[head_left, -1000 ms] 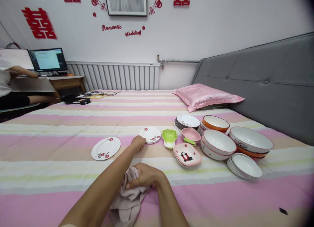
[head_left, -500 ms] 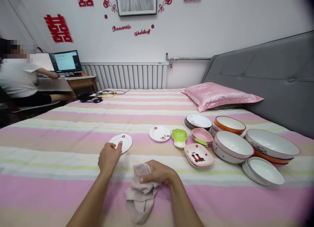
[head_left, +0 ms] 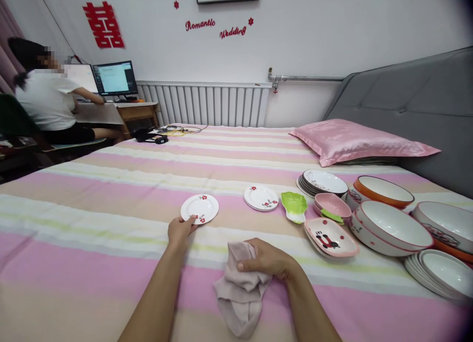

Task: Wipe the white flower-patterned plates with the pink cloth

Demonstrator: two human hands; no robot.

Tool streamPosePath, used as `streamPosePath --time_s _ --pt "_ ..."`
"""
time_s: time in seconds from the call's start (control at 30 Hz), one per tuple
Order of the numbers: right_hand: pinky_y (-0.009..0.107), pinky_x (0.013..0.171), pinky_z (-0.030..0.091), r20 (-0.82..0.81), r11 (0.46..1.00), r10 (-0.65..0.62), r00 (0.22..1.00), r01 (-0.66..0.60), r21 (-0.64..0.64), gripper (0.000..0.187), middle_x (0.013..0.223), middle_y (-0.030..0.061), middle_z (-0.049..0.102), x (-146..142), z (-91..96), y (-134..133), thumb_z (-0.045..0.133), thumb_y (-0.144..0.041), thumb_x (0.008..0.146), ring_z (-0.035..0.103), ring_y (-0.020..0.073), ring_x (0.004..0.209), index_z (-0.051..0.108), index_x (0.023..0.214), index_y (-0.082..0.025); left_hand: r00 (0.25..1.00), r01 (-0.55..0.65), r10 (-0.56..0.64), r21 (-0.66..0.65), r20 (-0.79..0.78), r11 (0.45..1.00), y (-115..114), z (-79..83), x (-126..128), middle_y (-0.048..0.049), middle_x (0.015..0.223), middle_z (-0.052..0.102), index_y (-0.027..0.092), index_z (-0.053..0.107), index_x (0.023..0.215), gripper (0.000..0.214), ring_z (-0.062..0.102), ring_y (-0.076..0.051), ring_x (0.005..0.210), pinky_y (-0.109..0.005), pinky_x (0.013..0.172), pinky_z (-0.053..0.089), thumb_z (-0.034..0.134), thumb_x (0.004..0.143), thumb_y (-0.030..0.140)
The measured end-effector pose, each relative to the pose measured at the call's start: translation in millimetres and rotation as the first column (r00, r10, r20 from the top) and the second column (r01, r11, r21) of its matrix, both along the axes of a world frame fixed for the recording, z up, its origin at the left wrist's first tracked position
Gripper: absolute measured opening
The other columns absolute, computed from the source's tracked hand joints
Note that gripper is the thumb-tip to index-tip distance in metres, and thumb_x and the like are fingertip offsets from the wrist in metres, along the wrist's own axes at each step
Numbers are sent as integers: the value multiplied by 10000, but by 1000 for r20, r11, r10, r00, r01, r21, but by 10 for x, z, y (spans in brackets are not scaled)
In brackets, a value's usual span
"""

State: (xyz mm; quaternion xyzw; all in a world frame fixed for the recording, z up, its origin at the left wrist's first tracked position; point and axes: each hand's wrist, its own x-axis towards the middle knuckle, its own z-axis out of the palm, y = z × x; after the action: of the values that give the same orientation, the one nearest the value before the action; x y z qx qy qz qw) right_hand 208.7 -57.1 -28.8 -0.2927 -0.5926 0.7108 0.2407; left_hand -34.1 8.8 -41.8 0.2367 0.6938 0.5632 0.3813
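My left hand pinches the near rim of a small white plate with red flowers, thumb on top and the other fingers mostly hidden. The plate appears to lie at or just above the striped bedspread. Bunched in my right hand is a pale pinkish-grey cloth, its loose end hanging down toward me. Beyond the cloth are another flowered plate, apparently stacked, and a green leaf-shaped dish. Closer on the right sits a pink-rimmed dish with a cat picture.
To the right stand stacked plates, pink bowls, an orange-rimmed bowl, large white bowls and small white dishes. A pink pillow lies behind them. Cables and a black device rest far left; a person sits beyond.
My left hand has shifted from over the plate to its near rim, uncovering more of the flowers. My right hand still holds the cloth. The camera view has turned left.
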Motion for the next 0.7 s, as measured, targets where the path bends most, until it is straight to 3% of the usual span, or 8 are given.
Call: streamPosePath --time_s 0.17,0.27,0.33,0.4,0.47,0.53,0.6,0.7 --pt "214 599 437 -74 972 -173 982 158 -173 359 744 23 634 -65 66 -14 705 -404 651 563 122 644 626 859 -122 973 33 -48 70 224 997 23 -7 -7 -50 707 632 113 526 688 171 617 -102 586 -198 556 532 663 628 31" --pt "226 615 475 -137 865 -460 877 408 -292 292 759 40 660 -57 135 27 691 -352 690 604 137 666 630 873 -133 950 34 -58 86 307 996 11 20 -8 -43 690 628 104 537 724 171 598 -87 551 -180 517 519 658 631 26" --pt "249 669 502 -205 718 -681 704 585 -378 250 824 43 675 -8 191 77 669 -303 720 626 150 732 629 919 -158 929 55 -88 100 361 993 -11 57 -2 -54 703 637 91 563 757 157 607 -99 572 -200 543 532 652 639 38" --pt "281 754 511 -263 545 -838 479 694 -472 220 908 36 677 80 249 128 588 -291 788 631 156 825 616 979 -185 904 90 -132 122 407 988 -47 114 17 -70 743 649 78 587 787 158 620 -112 614 -214 577 541 654 644 60" --pt "288 825 497 -306 397 -913 268 750 -529 227 956 21 672 195 297 166 458 -297 865 624 138 888 608 1005 -201 876 133 -193 162 442 978 -96 185 56 -80 800 659 75 608 809 178 628 -121 668 -208 605 540 660 639 71" --pt "283 874 473 -370 303 -923 109 798 -521 282 970 7 670 306 326 182 361 -303 907 617 117 916 606 1011 -212 840 190 -270 212 470 959 -152 256 118 -90 844 665 72 625 812 205 633 -139 729 -209 641 539 676 614 64" --pt "283 915 446 -459 277 -888 35 838 -470 323 986 -2 666 375 337 177 307 -309 925 606 103 945 604 1018 -221 808 228 -328 254 489 940 -205 307 196 -87 829 666 73 633 796 209 627 -143 741 -208 653 535 682 594 53" --pt "292 959 410 -549 311 -834 43 860 -405 358 1032 0 653 355 342 150 270 -313 934 583 98 999 600 1042 -225 779 251 -365 281 509 926 -266 325 332 -57 747 648 89 616 767 192 604 -125 672 -196 586 520 640 588 22"
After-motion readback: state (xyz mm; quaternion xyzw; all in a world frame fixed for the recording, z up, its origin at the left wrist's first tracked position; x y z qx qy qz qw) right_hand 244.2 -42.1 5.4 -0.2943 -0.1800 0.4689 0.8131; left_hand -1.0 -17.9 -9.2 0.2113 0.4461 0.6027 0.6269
